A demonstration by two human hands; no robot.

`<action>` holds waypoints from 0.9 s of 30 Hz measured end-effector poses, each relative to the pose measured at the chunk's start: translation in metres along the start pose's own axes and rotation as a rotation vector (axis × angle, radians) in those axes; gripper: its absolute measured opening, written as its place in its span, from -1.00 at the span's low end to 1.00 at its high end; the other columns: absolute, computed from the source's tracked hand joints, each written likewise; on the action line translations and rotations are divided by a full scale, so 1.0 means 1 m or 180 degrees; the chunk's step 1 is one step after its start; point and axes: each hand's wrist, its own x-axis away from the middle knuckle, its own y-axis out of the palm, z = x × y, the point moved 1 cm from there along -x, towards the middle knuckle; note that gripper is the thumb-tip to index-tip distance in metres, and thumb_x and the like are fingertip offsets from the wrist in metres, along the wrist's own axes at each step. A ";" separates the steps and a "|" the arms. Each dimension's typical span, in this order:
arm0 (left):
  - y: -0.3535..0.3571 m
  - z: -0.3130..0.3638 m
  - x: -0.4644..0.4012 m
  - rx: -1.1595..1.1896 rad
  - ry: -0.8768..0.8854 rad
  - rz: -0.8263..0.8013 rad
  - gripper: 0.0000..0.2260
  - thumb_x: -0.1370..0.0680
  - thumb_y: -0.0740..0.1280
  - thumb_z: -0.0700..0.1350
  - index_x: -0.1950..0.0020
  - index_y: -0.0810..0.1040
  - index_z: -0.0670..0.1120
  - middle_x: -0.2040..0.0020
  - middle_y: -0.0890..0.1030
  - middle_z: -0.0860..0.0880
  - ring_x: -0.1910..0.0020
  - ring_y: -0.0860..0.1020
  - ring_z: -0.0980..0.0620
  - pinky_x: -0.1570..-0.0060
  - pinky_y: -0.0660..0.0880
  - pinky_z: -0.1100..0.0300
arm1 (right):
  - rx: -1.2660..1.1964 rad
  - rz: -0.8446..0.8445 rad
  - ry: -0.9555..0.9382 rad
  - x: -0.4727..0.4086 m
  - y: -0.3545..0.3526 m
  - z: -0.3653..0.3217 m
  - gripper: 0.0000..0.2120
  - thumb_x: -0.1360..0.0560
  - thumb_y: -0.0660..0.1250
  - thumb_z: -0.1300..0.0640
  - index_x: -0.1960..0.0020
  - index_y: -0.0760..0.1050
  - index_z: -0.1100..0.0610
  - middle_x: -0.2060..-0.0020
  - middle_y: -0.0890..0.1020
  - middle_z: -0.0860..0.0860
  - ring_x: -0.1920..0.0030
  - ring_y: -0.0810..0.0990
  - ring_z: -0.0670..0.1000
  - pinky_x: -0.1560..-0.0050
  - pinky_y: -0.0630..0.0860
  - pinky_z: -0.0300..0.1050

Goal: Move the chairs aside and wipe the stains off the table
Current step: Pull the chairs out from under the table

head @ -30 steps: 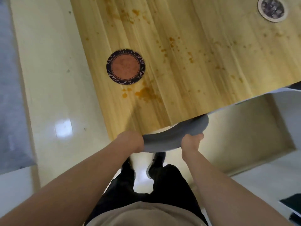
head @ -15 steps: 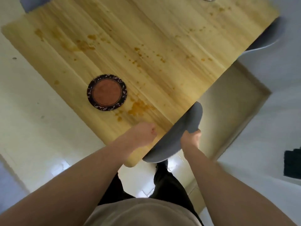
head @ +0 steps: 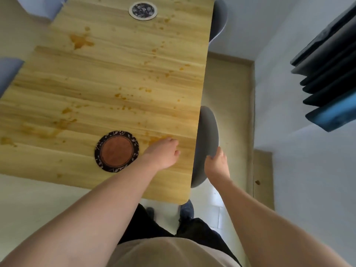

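At the desk's near right corner, the left hand [head: 163,152] has let go of the grey chair [head: 207,143] and now hovers above the stained wooden desk [head: 107,78], fingers loosely curled around nothing, just right of the brown coaster [head: 116,151]. The right hand [head: 216,163] still grips the chair's rim, it seems, beside the desk's right edge. Orange stains [head: 81,41] remain. A second coaster [head: 142,11] has come into view at the far end.
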 end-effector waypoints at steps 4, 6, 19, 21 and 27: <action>0.000 -0.013 0.006 -0.0204 0.0432 -0.0176 -0.61 -0.65 0.13 0.02 -0.42 0.33 -0.12 -0.35 0.44 -0.09 -0.24 0.47 -0.07 -0.19 0.48 -0.02 | -0.0061 0.0130 0.0131 0.030 0.025 -0.002 -0.52 -0.55 0.05 0.25 -0.47 0.17 0.25 -0.39 0.32 0.18 -0.33 0.33 0.17 -0.29 0.33 0.01; -0.004 -0.023 0.010 -0.0179 0.0600 -0.0186 -0.58 -0.65 0.12 0.03 -0.47 0.27 -0.11 -0.40 0.40 -0.10 -0.29 0.43 -0.08 -0.22 0.46 -0.02 | -0.0099 0.0313 0.0218 0.043 0.039 -0.004 -0.64 -0.55 0.04 0.27 -0.33 0.26 0.29 -0.25 0.41 0.21 -0.13 0.39 0.16 -0.11 0.37 -0.03; -0.028 -0.142 0.065 -0.1427 0.1548 -0.0325 -0.56 -0.64 0.09 0.04 -0.48 0.26 -0.12 -0.46 0.33 -0.14 -0.41 0.33 -0.15 -0.41 0.28 -0.06 | -0.0339 0.0659 0.0711 0.144 0.160 -0.054 -0.49 -0.58 0.05 0.20 -0.52 0.12 0.23 -0.48 0.24 0.12 -0.42 0.30 0.14 -0.32 0.30 -0.03; -0.025 -0.164 0.073 -0.1595 0.1569 -0.0270 -0.55 -0.63 0.10 0.04 -0.48 0.26 -0.11 -0.46 0.33 -0.15 -0.42 0.32 -0.16 -0.42 0.24 -0.07 | -0.0369 0.0648 0.0682 0.149 0.177 -0.063 -0.49 -0.59 0.05 0.18 -0.53 0.11 0.23 -0.48 0.23 0.13 -0.42 0.29 0.15 -0.34 0.31 0.00; -0.028 -0.224 0.094 -0.1588 0.1637 -0.0442 -0.55 -0.64 0.11 0.03 -0.48 0.25 -0.13 -0.47 0.31 -0.15 -0.44 0.29 -0.16 -0.47 0.15 -0.07 | -0.0416 0.0837 0.0808 0.179 0.229 -0.100 -0.48 -0.61 0.07 0.15 -0.54 0.09 0.19 -0.51 0.20 0.12 -0.47 0.24 0.13 -0.41 0.24 -0.02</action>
